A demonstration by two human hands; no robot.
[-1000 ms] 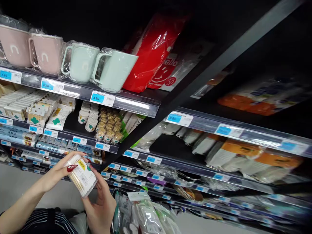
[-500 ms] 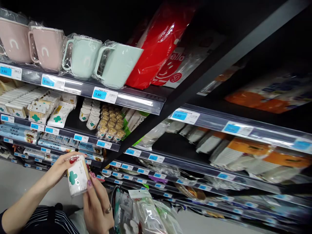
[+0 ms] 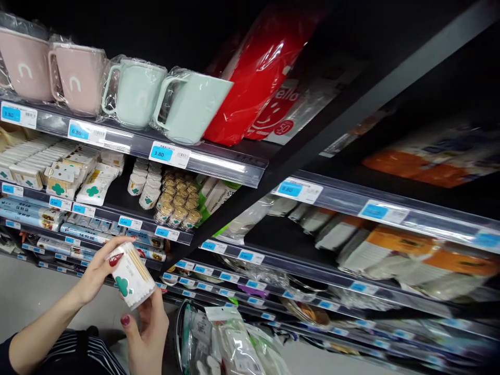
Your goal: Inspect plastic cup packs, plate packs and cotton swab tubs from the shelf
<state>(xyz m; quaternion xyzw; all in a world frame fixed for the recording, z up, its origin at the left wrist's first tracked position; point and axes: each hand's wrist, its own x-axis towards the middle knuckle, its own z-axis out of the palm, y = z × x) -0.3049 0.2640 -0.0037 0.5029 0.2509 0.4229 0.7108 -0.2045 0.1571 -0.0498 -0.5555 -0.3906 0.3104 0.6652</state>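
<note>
Both my hands hold a small white tub of cotton swabs [image 3: 132,277] with a green clover mark, low in front of the shelves. My left hand [image 3: 100,268] grips its upper end with thumb and fingers. From below, my right hand [image 3: 145,333] cups its bottom with the thumb raised beside it. More tubs of the same kind [image 3: 142,182] stand on the second shelf, next to a row of gold-lidded jars [image 3: 176,202].
The top shelf holds wrapped pink mugs [image 3: 76,78], mint mugs [image 3: 189,107] and a red pack [image 3: 258,73]. Price-tag rails [image 3: 170,154] line every shelf edge. Bagged goods [image 3: 234,344] hang low at centre. Orange and white packs [image 3: 394,245] fill the right shelves.
The tub has been turned in my hands, from the barcode side to the clover side, and lifted slightly. My right hand has dropped from its side to beneath it.
</note>
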